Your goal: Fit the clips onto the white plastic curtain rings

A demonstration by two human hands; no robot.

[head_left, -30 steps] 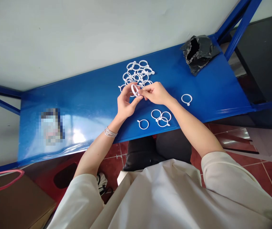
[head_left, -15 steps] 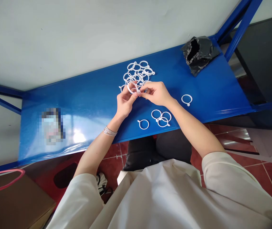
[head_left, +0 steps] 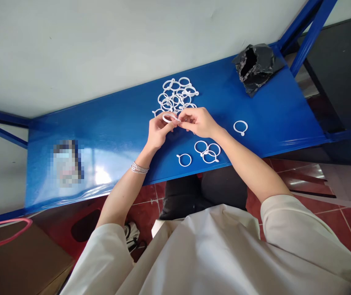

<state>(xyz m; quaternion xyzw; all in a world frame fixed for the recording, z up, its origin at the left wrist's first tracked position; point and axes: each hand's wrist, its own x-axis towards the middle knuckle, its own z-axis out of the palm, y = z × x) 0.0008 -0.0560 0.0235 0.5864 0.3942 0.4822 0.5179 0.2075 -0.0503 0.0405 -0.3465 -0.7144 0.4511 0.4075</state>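
A white plastic curtain ring (head_left: pixel 169 118) is held between my left hand (head_left: pixel 158 131) and my right hand (head_left: pixel 198 122), tilted so that it looks like a narrow oval. My left fingers grip its near side, and my right fingertips pinch its right end. Just beyond my hands, a tangled pile of similar rings (head_left: pixel 175 96) lies on the blue metal shelf (head_left: pixel 274 110). Apart from it are a single ring (head_left: pixel 240 128), a cluster of overlapping rings (head_left: pixel 208 151) and another ring (head_left: pixel 184 159).
A crumpled black plastic bag (head_left: pixel 253 67) sits at the shelf's far right corner, and a pixelated object (head_left: pixel 66 164) lies at the left. Blue frame bars (head_left: pixel 311 35) rise at the right. Below are red floor tiles (head_left: pixel 344 233) and a cardboard box (head_left: pixel 15 270).
The ring has tilted from a nearly round view to a narrow oval and has moved slightly toward me. My left hand has turned with it.
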